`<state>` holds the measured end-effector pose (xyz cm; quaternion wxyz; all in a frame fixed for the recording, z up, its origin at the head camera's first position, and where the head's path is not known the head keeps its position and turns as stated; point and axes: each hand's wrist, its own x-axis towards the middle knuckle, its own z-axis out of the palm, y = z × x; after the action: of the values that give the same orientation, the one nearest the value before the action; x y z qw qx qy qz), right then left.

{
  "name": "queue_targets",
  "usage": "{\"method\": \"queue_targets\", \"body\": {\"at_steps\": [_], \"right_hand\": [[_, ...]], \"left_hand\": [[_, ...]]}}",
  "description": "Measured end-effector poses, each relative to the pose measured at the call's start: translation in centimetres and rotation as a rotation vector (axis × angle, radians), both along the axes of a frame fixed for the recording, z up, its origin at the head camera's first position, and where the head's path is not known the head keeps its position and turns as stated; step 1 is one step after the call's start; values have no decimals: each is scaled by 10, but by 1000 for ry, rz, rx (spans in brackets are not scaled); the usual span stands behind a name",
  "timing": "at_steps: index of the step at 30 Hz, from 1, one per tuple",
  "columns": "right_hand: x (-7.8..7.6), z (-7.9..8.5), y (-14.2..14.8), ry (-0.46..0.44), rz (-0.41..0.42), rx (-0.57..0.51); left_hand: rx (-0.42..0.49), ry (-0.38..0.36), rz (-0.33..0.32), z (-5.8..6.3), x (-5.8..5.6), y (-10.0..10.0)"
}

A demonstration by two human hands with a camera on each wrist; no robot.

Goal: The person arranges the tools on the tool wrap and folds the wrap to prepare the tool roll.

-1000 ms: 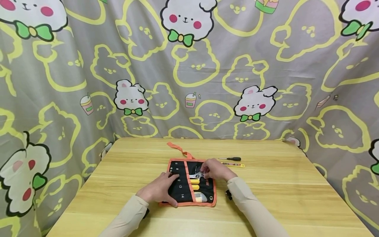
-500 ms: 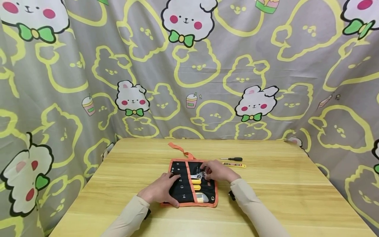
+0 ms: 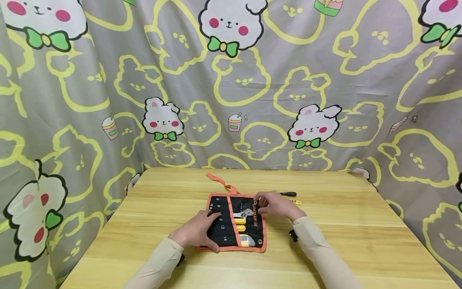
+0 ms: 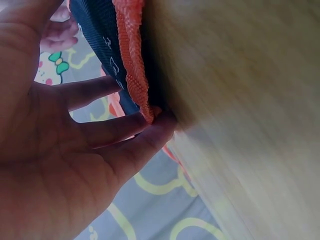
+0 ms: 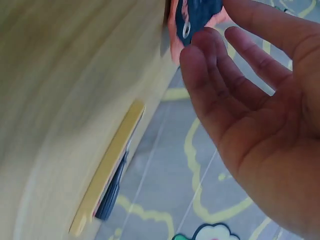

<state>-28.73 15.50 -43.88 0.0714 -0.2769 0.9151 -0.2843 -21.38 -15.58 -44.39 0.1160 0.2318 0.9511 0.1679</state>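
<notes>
A black tool pouch (image 3: 221, 230) with orange edging lies spread on the table, numbers printed on its left flap. My left hand (image 3: 196, 229) rests on its left side, fingers fairly straight; in the left wrist view its fingertips touch the orange edge (image 4: 134, 65). In the pouch's pockets sit an adjustable wrench (image 3: 245, 213), two yellow handles (image 3: 240, 221) and a grey-and-yellow tool (image 3: 247, 240). Their lower parts are hidden. My right hand (image 3: 276, 204) hovers by the pouch's upper right corner, fingers loosely bent with nothing between them, as the right wrist view also shows.
Beyond my right hand lie a dark-handled screwdriver (image 3: 288, 194) and a flat yellow strip (image 3: 296, 202), both partly hidden in the head view. An orange strap (image 3: 218, 180) trails from the pouch's top edge. A patterned curtain (image 3: 252, 100) hangs behind the wooden table (image 3: 343, 224).
My right hand has let go of the adjustable wrench and moved right and slightly up, away from it. The wrench stays in its pocket. My left hand has stayed on the pouch.
</notes>
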Motion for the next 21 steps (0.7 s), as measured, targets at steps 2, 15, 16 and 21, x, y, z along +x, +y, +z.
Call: {"method": "queue_targets", "body": {"at_steps": [2,15,16,21], "right_hand": [[-1,2,7,25,-17,17],[-12,10,58,136,-97,11],[-13,9,62,142,-106,9],[-16,3,83,152,-147,23]], "left_hand": [[-2,3,0,0,0,0],[-17,22,-2,1,1,0],[-19,22,-3,1,1,0],[-23,12,-3,1,1,0]]}}
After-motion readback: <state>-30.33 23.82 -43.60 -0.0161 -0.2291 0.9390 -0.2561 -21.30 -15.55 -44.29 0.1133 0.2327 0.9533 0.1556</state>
